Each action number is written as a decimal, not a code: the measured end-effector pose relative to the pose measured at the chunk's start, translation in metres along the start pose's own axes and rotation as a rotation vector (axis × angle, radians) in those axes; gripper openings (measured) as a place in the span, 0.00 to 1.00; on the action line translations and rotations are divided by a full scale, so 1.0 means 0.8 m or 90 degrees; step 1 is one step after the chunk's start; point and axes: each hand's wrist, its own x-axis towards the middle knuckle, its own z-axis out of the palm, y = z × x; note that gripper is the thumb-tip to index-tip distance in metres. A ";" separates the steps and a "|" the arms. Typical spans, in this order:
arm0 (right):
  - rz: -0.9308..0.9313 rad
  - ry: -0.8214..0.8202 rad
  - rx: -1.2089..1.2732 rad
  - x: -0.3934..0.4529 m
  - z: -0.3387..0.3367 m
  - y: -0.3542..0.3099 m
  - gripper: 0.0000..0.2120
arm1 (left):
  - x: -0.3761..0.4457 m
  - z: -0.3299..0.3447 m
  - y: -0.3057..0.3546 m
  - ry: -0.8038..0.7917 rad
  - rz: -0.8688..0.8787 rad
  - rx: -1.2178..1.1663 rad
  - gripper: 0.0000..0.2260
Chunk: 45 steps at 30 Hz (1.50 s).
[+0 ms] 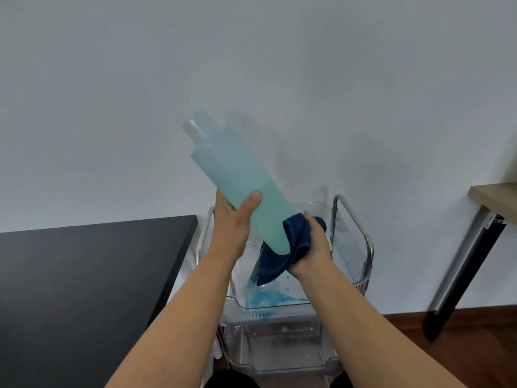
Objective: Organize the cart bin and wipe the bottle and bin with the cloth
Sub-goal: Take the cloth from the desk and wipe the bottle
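Two hands raised above the cart bin (pixel 282 302). Left hand (pixel 233 219) clasps the pale blue bottle (pixel 237 180) mid-body, bottle tilted, cap end up-left. Right hand (pixel 313 245) presses the dark blue cloth (pixel 291 247) around the bottle's base. Blue liquid smears the clear bin floor. Black table (pixel 84 275) at left.

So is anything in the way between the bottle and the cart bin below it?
Nothing solid: the bottle hangs tilted over the open cart bin. Only the cloth in the right hand wraps its base; blue liquid pools in the bin.
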 end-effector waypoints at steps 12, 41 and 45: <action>-0.565 -0.045 -0.551 -0.012 0.020 0.037 0.19 | -0.017 0.015 -0.010 0.075 -0.067 0.107 0.26; -0.814 -0.182 -1.034 -0.025 -0.011 0.008 0.35 | -0.006 0.008 0.027 0.058 -0.149 -0.115 0.30; -0.878 -0.195 -1.110 -0.026 -0.036 0.012 0.32 | -0.002 0.008 0.033 0.074 -0.134 -0.136 0.30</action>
